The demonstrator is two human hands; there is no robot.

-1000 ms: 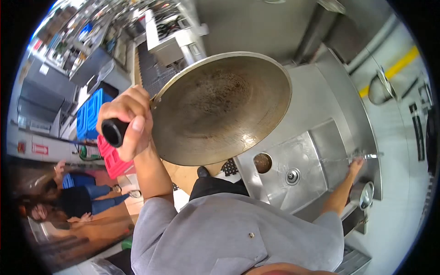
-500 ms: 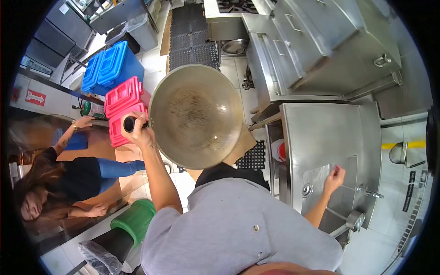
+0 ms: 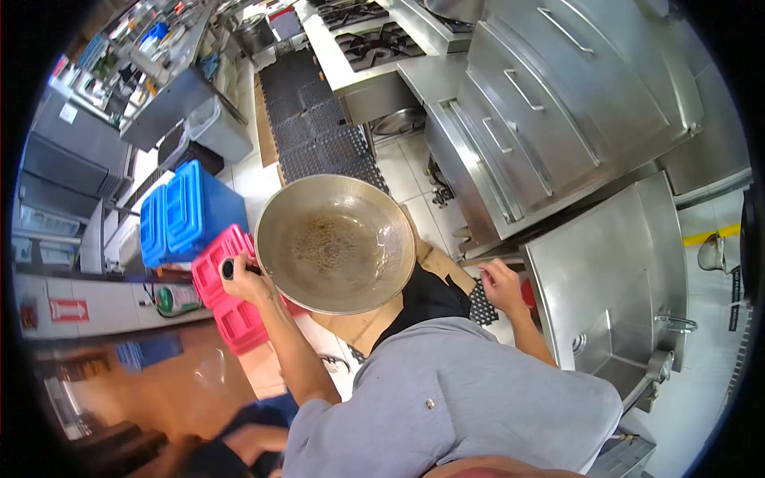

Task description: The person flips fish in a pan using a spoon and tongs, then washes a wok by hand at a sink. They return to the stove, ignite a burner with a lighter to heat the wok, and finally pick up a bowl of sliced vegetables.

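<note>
Left hand (image 3: 249, 280) wraps tight around the black handle (image 3: 231, 269) of a large round metal wok (image 3: 335, 243), fingers closed over the grip, forearm running down toward 5 o'clock into a grey shirt sleeve. The wok sits at centre frame, held out in the air in front of the body, bowl facing the camera, inner surface brown and mottled toward the middle. Right hand (image 3: 502, 285) lies at 3 o'clock of the wok, clear of it, empty, fingers loosely curled; it hangs just beside the edge of the steel sink counter (image 3: 613, 255). A faucet (image 3: 677, 322) shows at 4 o'clock of that hand, on the counter's far side. At 9 o'clock of the wok, partly behind its rim, pink crates (image 3: 227, 299); beyond them at 10 o'clock, blue crates (image 3: 187, 215). At 12 o'clock, black floor mats (image 3: 315, 119) run up the aisle. At 1 to 2 o'clock, steel drawer fronts (image 3: 550, 103) with bar handles.
</note>
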